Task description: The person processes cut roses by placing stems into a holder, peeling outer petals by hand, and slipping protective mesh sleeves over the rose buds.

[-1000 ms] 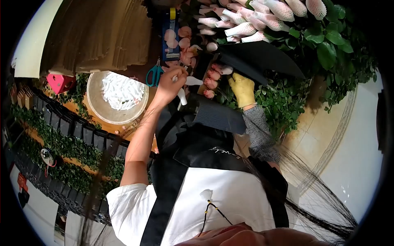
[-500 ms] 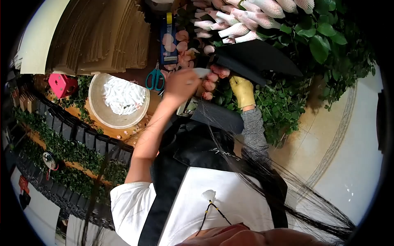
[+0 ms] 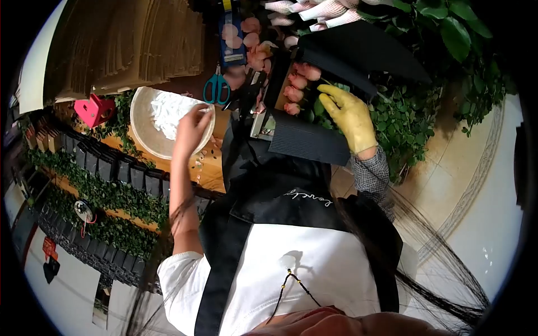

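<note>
My left hand (image 3: 193, 127), bare, is over the right side of a pale round bowl (image 3: 136, 126). Its fingers are bent and apart, with nothing visible in them. Small white pieces (image 3: 167, 113) fill the bowl. On the right, my right hand (image 3: 347, 115) wears a yellow rubber glove. Its fingers are stretched out and apart, close beside pink roses (image 3: 292, 94) and over their green leaves. The roses lie in a row between a black ribbed board (image 3: 308, 147) and a black flap (image 3: 358, 59).
Teal-handled scissors (image 3: 216, 91) lie right of the bowl, near a blue tool (image 3: 232, 47) and loose pink petals (image 3: 258, 55). A stack of brown sheets (image 3: 134, 45) stands at upper left. Net-wrapped flowers (image 3: 330, 12) are at the top, a pink holder (image 3: 94, 110) at left.
My left hand has swung left from the roses to the bowl; the white piece it held is no longer visible in it. My gloved right hand has shifted right and its fingers have spread.
</note>
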`<act>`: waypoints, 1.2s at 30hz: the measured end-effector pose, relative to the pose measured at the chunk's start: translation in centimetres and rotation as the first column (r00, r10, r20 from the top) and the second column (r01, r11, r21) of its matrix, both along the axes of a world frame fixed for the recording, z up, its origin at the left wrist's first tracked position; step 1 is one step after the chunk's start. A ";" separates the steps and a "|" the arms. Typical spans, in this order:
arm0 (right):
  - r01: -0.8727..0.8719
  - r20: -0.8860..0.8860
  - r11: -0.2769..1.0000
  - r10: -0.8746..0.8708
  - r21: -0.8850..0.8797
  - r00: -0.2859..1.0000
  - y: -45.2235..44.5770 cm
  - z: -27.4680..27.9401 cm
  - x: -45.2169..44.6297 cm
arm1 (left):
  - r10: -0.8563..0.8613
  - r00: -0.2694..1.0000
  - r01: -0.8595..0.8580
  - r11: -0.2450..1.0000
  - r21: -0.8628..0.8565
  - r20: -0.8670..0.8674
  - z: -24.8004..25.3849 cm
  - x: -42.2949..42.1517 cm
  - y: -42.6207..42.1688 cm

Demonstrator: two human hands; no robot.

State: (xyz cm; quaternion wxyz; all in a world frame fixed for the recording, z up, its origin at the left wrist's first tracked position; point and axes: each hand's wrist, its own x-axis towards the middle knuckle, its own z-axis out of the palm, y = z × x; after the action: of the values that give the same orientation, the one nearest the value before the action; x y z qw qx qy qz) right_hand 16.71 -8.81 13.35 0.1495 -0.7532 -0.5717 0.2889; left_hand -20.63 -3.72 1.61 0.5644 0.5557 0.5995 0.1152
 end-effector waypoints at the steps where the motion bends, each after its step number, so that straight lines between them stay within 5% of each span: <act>1: 0.023 -0.048 0.995 -0.028 -0.101 0.998 0.2 0.3 -0.7 | -0.068 0.995 0.066 0.997 0.028 0.068 1.2 3.0 0.7; 4: -0.095 0.201 0.954 0.157 -0.285 0.967 1.7 -2.4 -1.5 | -0.182 0.971 0.145 0.964 0.224 0.155 0.6 9.1 1.2; 6: -0.106 0.257 0.949 0.186 -0.296 0.948 2.0 -4.0 -1.6 | -0.259 0.938 0.241 0.965 0.103 0.231 1.4 12.4 2.5; 8: -0.064 0.255 0.933 0.162 -0.354 0.953 2.2 -4.6 -1.5 | -0.226 0.927 0.186 0.970 0.155 0.300 0.0 14.5 2.4; 10: -0.101 0.183 0.962 0.150 -0.254 0.972 1.0 -6.0 0.2 | -0.219 0.918 0.174 0.971 0.161 0.331 -1.2 15.5 2.2; 12: -0.069 -0.111 0.990 0.055 -0.122 0.992 0.2 -6.6 1.3 | -0.221 0.905 0.170 0.971 0.167 0.364 -1.7 16.0 2.1; 14: -0.064 -0.027 0.993 0.062 -0.097 0.998 -0.2 -7.2 1.3 | -0.214 0.926 0.176 0.973 0.146 0.312 -1.6 16.2 2.2; 16: -0.159 0.347 0.972 0.211 -0.174 0.914 0.6 -6.6 -0.2 | -0.202 0.924 0.168 0.977 0.130 0.325 -2.0 16.2 2.1; 18: -0.203 0.508 0.977 0.211 -0.072 0.835 1.1 -8.9 -0.6 | -0.199 0.919 0.170 0.979 0.115 0.341 -2.1 16.3 2.2; 21: -0.227 0.445 0.973 0.181 0.050 0.877 0.6 -8.3 -0.1 | -0.211 0.920 0.182 0.976 0.117 0.330 -1.6 16.3 2.3; 23: 0.009 -0.058 0.999 -0.012 -0.038 0.998 0.5 -4.9 -0.2 | -0.147 0.904 0.116 0.988 0.102 0.402 -0.4 16.3 2.3; 24: 0.001 -0.052 0.999 -0.003 -0.041 0.999 0.3 -3.1 -0.5 | -0.138 0.903 0.106 0.989 0.099 0.408 1.1 16.2 2.3; 26: 0.327 -0.343 0.915 -0.393 -0.237 0.853 -0.6 0.0 -0.8 | -0.176 0.898 0.150 0.984 0.096 0.403 5.2 16.6 2.3; 27: 0.354 -0.380 0.885 -0.452 -0.302 0.807 -1.5 0.3 -0.2 | -0.108 0.867 0.152 0.987 -0.050 0.486 6.5 17.1 2.1; 28: 0.356 -0.367 0.886 -0.451 -0.299 0.814 -2.5 0.0 -0.1 | -0.214 0.871 0.169 0.976 0.138 0.442 6.3 17.8 1.5; 30: 0.432 -0.557 0.891 -0.432 -0.141 0.709 -4.5 -0.6 0.1 | -0.272 0.828 0.164 0.953 0.254 0.490 7.8 18.8 0.4; 31: 0.440 -0.540 0.871 -0.483 -0.218 0.689 -4.4 0.6 -0.1 | -0.352 0.823 0.213 0.919 0.332 0.446 9.1 19.2 0.5; 34: 0.578 -0.657 0.800 -0.524 -0.161 0.542 -5.6 0.5 -0.9 | -0.379 0.794 0.244 0.915 0.322 0.476 10.1 20.4 0.2; 36: 0.579 -0.633 0.797 -0.540 -0.172 0.555 -5.9 0.4 -1.1 | -0.352 0.798 0.208 0.923 0.325 0.489 10.2 20.9 0.1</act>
State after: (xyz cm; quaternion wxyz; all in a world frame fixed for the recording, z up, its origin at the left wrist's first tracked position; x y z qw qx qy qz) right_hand 15.59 -14.72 13.73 0.4442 -0.7403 -0.2207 0.4539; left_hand 0.30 -3.58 11.85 0.6445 0.6515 0.3069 0.2569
